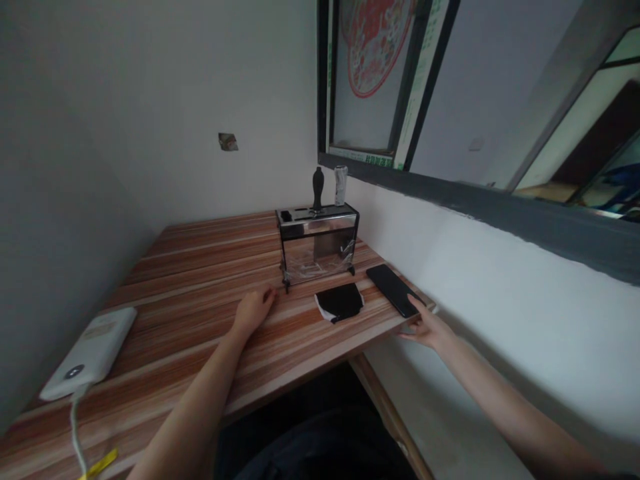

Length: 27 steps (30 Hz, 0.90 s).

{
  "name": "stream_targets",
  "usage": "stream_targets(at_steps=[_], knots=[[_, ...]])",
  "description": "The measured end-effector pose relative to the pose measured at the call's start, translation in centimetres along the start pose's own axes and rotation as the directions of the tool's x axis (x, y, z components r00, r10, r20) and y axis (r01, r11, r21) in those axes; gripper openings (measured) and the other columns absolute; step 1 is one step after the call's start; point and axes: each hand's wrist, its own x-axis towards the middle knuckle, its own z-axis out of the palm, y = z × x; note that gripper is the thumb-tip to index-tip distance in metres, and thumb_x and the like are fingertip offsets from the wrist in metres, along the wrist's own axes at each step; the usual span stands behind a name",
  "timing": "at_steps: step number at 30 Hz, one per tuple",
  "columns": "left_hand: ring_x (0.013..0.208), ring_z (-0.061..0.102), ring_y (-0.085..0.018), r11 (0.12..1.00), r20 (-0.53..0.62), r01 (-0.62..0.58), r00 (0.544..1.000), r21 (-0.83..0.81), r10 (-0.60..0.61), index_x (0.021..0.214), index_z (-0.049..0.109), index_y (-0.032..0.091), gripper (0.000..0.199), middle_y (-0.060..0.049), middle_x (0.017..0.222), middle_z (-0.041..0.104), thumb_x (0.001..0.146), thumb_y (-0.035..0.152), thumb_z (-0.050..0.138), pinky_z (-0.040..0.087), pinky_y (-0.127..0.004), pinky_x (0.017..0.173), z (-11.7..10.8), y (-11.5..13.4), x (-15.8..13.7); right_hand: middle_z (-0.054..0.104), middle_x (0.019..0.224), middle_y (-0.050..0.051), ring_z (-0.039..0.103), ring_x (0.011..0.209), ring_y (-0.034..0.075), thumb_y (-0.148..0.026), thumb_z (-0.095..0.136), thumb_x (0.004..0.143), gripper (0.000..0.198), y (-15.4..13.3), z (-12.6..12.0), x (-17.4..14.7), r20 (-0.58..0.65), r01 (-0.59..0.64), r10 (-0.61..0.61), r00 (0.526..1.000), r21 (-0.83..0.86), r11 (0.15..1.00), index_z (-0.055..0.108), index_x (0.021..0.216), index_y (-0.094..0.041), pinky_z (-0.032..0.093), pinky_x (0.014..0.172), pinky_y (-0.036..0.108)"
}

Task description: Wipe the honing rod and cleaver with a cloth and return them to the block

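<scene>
My left hand [253, 310] rests on the striped wooden tabletop [215, 267], its fingers loosely curled, and nothing shows in them. It lies just in front of the left foot of a metal-framed rack [320, 223] with clear plastic wrap on its lower part. At the table's right corner my right hand [425, 325] pinches the near end of a black smartphone [393, 288]. The thumb is on top of the phone and the fingers are below the table edge. Between the hands lies a black piece of cloth or film with white edges [341, 302].
A black handle [318, 189] and a wrapped pale cylinder [341, 185] stand up from the rack. On the left lies a white power bank [91, 353] with a white cable [75, 427]. Walls border the table, with a window frame [450, 183] at right.
</scene>
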Motion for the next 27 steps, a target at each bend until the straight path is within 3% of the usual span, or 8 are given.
stream_targets(at_steps=[2,6,11,19,27], knots=[[0.093,0.067,-0.024,1.000,-0.003,0.000,1.000,0.000,0.000,0.098,0.066,0.023,0.027,-0.007,0.099,0.073,0.094,0.032,0.041,0.045,-0.028,0.074,0.0,0.0,0.0,0.060,0.086,0.004,0.063,0.084,0.023,-0.049,0.080,0.064,0.053,0.3,0.7,0.3,-0.096,-0.024,0.031,0.995,0.078,0.997,0.053,0.102,-0.024,0.059,0.072,0.046],[0.094,0.067,-0.022,1.000,-0.005,0.002,1.000,-0.003,-0.002,0.098,0.066,0.024,0.025,-0.006,0.099,0.073,0.093,0.031,0.042,0.046,-0.027,0.076,-0.1,0.2,-0.2,0.053,0.066,-0.003,0.055,0.058,0.014,-0.042,0.078,0.069,0.039,0.6,1.5,0.8,-0.163,-0.033,0.053,0.985,0.126,0.991,0.052,0.090,-0.022,0.057,0.055,0.032],[0.091,0.067,-0.023,1.000,-0.005,0.000,1.000,-0.011,0.000,0.097,0.066,0.023,0.025,-0.006,0.097,0.073,0.093,0.031,0.042,0.045,-0.027,0.076,-0.3,0.3,-0.3,0.044,0.055,-0.008,0.045,0.045,0.010,-0.037,0.079,0.068,0.036,0.8,1.7,0.8,-0.209,-0.001,0.037,0.977,0.169,0.986,0.050,0.082,-0.021,0.049,0.042,0.024],[0.089,0.067,-0.023,1.000,-0.004,-0.002,1.000,-0.021,0.002,0.097,0.066,0.023,0.026,-0.006,0.096,0.073,0.093,0.031,0.041,0.045,-0.028,0.074,0.0,0.0,0.0,0.051,0.057,-0.005,0.054,0.052,0.015,-0.039,0.081,0.067,0.037,0.9,1.6,1.1,-0.187,0.002,0.030,0.982,0.166,0.986,0.053,0.084,-0.022,0.055,0.050,0.029],[0.092,0.066,-0.023,1.000,-0.010,-0.010,1.000,-0.026,0.010,0.097,0.066,0.024,0.026,-0.006,0.098,0.072,0.093,0.032,0.041,0.044,-0.027,0.075,0.2,-0.2,0.0,0.063,0.093,0.004,0.063,0.087,0.022,-0.058,0.076,0.066,0.046,-0.3,-0.1,1.0,-0.009,-0.061,0.062,0.998,0.124,0.990,0.052,0.090,-0.027,0.056,0.083,0.050]])
